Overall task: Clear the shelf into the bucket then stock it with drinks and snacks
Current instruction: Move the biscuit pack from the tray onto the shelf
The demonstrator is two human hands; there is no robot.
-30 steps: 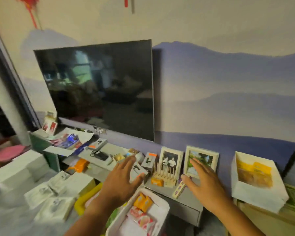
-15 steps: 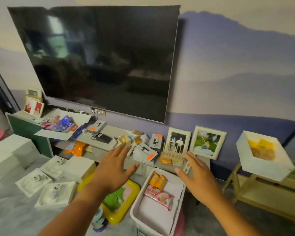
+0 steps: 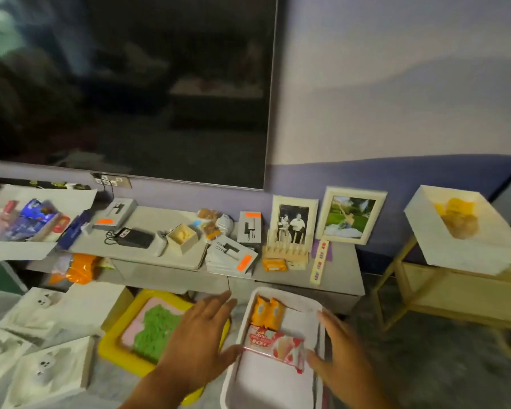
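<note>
Hands over white bucket (image 3: pixel 281 379) on floor below shelf (image 3: pixel 337 273). Left hand (image 3: pixel 198 340) spread flat, thumb touching bucket's left rim. Right hand (image 3: pixel 342 352) spread at right rim, thumb beside pink wafer pack (image 3: pixel 275 345). Orange snack packs (image 3: pixel 267 312) inside. Neither grip holding anything.

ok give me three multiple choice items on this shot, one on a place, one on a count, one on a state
1. Where does the pink wafer pack lie?
A. in the white bin
B. on the shelf
C. in the yellow tray

2. How many framed photos stand at the wall?
A. one
B. two
C. four

3. How is the left hand?
A. fisted round a box
B. open, holding nothing
C. pinching a cable

Key: 1 A, it rests inside the bin below the two orange packs; 2 B, two frames stand side by side; 3 B, fingers are spread flat.
</note>
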